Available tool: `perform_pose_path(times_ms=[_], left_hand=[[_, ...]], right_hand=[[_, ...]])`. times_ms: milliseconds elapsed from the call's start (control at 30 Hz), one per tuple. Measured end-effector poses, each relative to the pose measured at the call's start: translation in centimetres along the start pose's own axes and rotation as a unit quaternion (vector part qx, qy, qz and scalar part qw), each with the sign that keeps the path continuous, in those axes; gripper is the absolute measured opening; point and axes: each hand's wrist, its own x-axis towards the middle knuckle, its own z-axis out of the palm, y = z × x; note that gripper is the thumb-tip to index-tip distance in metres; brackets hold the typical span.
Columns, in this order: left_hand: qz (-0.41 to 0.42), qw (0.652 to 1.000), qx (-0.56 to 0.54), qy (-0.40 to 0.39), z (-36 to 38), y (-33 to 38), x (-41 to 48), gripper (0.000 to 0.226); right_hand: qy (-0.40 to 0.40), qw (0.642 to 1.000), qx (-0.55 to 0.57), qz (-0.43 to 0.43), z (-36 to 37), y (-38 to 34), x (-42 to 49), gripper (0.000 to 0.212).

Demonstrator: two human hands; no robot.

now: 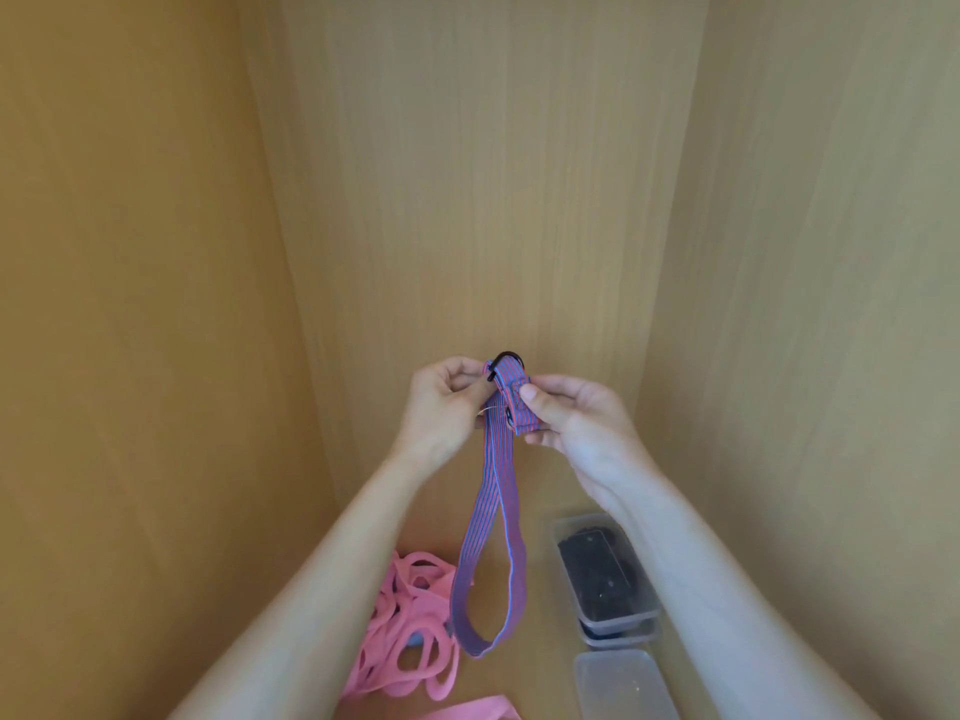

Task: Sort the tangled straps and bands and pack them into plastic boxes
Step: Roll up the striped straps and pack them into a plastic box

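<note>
Head view, hands [511,407] pinching striped strap [491,537], wooden walls [467,174] close

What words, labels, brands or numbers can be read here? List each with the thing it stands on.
None can be read.
The striped strap: woven stripes only, no print.
The dark item in the plastic box: small pale marks, too blurred to read.
The pink bands: no marking visible.
</note>
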Motion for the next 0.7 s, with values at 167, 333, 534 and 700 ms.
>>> perform_pose_path(times_ms=[167,333,534,700], left_hand=[[0.002,1.0,0.004,0.026,-0.1,-0.2,0.3,0.014],[0.002,1.0,0.001,0.008,-0.3,-0.3,0.1,0.021],[-0.006,0.999,-0.018,-0.034,-0.9,0.2,0.1,0.013],[-0.028,0.996,-0.055,-0.061,-1.2,0.5,0.1,0.012]], right_hand=[[0.001,1.0,-0.003,0.013,0.2,0.5,-0.4,0.019],[-0.027,0.998,0.048,0.044,-0.1,0.7,-0.7,0.007],[-0.041,0.995,0.086,0.042,-0.4,0.3,-0.6,0.009],[-0.019,0.997,0.073,0.029,-0.4,0.2,-0.7,0.009]])
